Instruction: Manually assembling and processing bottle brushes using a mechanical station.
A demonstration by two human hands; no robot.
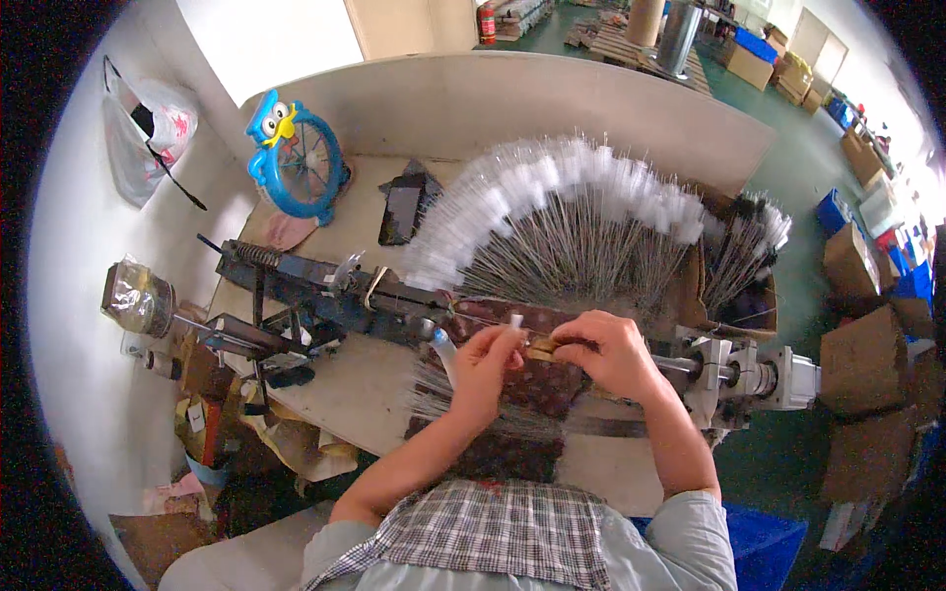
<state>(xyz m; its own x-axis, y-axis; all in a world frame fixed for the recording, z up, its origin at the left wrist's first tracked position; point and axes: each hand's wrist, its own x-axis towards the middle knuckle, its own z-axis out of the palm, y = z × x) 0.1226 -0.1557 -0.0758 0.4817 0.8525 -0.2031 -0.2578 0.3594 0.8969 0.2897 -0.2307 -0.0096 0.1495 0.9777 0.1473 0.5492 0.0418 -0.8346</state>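
My left hand [481,368] is closed in a pinch near the middle of the bench, with a small white tip [515,322] standing up from its fingertips. A whitish tube with a blue end [444,352] leans beside that hand. Facing it, my right hand [609,352] is closed too, its fingertips at a brass-coloured piece [541,351]; what lies between them is hidden. Both hands are over a dark reddish patterned cloth [537,391]. Beyond them fans out a big row of thin wire brushes [581,217] with white bristle ends.
A long dark machine bar [379,315] runs left of my hands; a metal shaft assembly [729,369] stands right. A blue bird-shaped fan [301,163] and a dark phone-like slab [401,216] sit behind. A cardboard box [698,295] holds dark-bristled brushes [746,246]. Loose wires [434,389] lie near my left forearm.
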